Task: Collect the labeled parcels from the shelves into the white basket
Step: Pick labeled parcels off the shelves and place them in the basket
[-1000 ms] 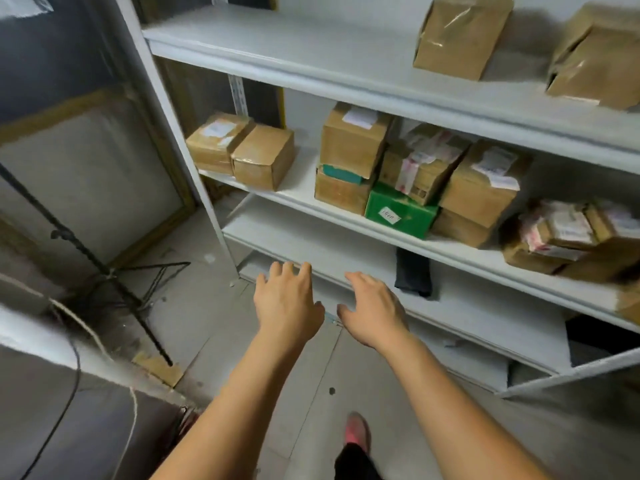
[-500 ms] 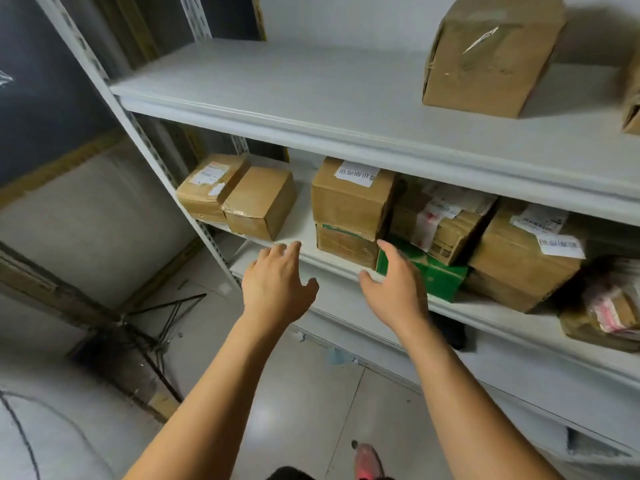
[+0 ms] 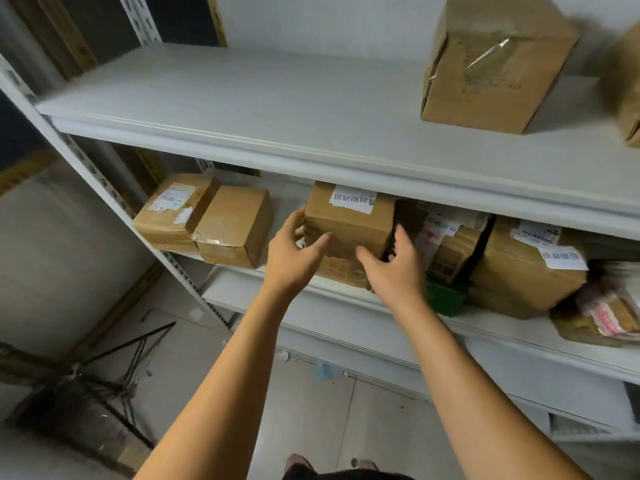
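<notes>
A wide gap is left between the plain box (image 3: 235, 225) and the labelled box (image 3: 348, 223) on the middle shelf (image 3: 502, 327), and a hand can be slipped in there. On the right side of the labelled box almost no room is left, because a taped parcel (image 3: 446, 244) is pushed close beside it. Little room is left above it, since the top shelf (image 3: 242, 109) hangs just over it. Its front is not blocked. On the top shelf, wide room is left beside the big box (image 3: 491, 64).
</notes>
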